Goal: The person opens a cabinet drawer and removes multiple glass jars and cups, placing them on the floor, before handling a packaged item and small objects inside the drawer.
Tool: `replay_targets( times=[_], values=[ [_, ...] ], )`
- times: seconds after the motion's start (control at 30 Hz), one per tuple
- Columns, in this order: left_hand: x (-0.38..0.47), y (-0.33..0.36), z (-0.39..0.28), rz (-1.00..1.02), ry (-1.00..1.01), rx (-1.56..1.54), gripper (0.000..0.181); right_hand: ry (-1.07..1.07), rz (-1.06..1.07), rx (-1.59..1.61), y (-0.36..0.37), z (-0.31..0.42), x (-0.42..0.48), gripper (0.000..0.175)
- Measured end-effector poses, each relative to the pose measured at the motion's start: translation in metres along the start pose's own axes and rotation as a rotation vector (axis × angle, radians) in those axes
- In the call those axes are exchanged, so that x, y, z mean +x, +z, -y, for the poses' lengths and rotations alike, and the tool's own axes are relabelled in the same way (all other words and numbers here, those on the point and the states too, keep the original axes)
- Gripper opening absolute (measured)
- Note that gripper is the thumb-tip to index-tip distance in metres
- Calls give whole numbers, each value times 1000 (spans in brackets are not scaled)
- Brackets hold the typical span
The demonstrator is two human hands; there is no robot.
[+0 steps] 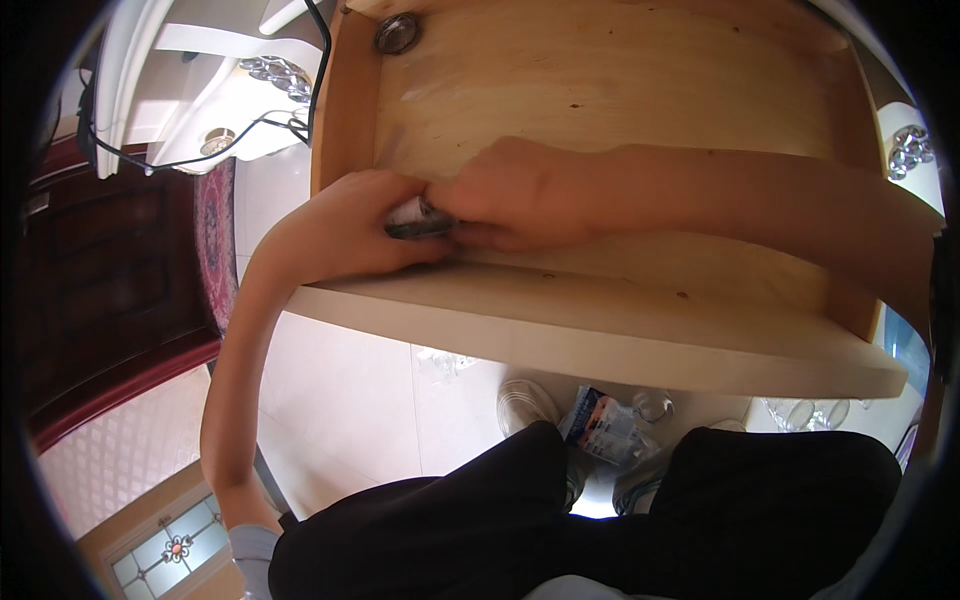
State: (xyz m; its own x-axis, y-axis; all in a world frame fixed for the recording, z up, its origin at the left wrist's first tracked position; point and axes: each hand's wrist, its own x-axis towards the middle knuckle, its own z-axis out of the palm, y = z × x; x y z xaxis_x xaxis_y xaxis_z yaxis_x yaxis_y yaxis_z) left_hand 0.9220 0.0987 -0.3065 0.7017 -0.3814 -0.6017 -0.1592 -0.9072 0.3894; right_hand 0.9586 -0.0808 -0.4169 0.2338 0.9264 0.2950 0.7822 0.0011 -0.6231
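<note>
An open wooden drawer (615, 82) lies before me, its thick front board (600, 345) nearest my knees. My left hand (345, 229) curves over the drawer's left front corner, fingers around a small object that looks like glass (416, 217). From the right, my right hand (510, 199) reaches across, its thumb and fingers at the right end of the same object. Both hands hide much of it, and blur softens the right one. In the drawer's far left corner sits a small round glass dish or cup (397, 34).
Several clear glasses (806, 412) stand on the floor beneath the drawer front at right. A printed plastic packet (607, 427) lies between my shoes (525, 405). A black cable (225, 150) hangs at the left. Beyond are a patterned rug (216, 244) and a dark panelled door (112, 277).
</note>
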Motion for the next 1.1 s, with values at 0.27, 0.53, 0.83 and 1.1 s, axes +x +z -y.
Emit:
replay_targets(
  times=[0.27,0.53,0.83,1.1],
  values=[
    [-5,-11,-18,-60,15,-168,36,136,97,-74,-55,27,1,16],
    [-35,-35,-38,-364,242,-66,18,96,39,-281,-111,66,6,13],
    [-85,9,-112,-340,757,-181,29,235,103,-298,-130,216,-76,16],
    [-40,184,-144,267,560,-590,27,629,347,443,-24,227,-192,25]
  ],
)
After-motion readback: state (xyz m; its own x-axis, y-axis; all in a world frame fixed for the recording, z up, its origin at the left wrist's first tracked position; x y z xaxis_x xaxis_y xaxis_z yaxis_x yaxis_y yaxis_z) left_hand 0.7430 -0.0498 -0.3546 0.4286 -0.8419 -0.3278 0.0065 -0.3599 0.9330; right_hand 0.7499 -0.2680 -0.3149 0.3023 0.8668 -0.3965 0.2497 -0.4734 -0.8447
